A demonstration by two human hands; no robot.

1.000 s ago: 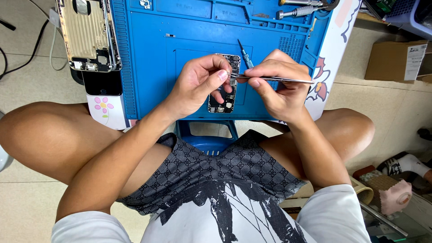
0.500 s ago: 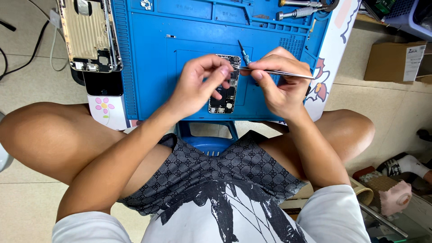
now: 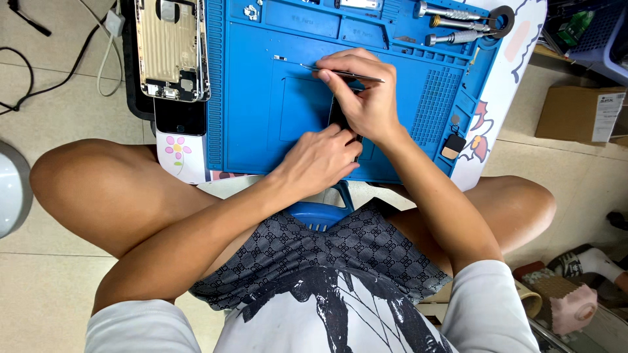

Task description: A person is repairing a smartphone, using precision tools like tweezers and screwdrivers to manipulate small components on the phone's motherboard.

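Right hand (image 3: 366, 98) pinches tweezers (image 3: 340, 72), tips on blue mat (image 3: 261, 98). Left hand (image 3: 320, 160) grips small board (image 3: 337, 116) mid-mat, mostly hidden. Board looks light, stiff, fragile: hold by edges. Phone shell (image 3: 171, 49) left, screwdrivers (image 3: 451, 19) far side.

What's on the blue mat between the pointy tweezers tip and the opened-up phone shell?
In the head view, only bare blue mat and one tiny pale part lie between the tweezers tip and the phone shell.
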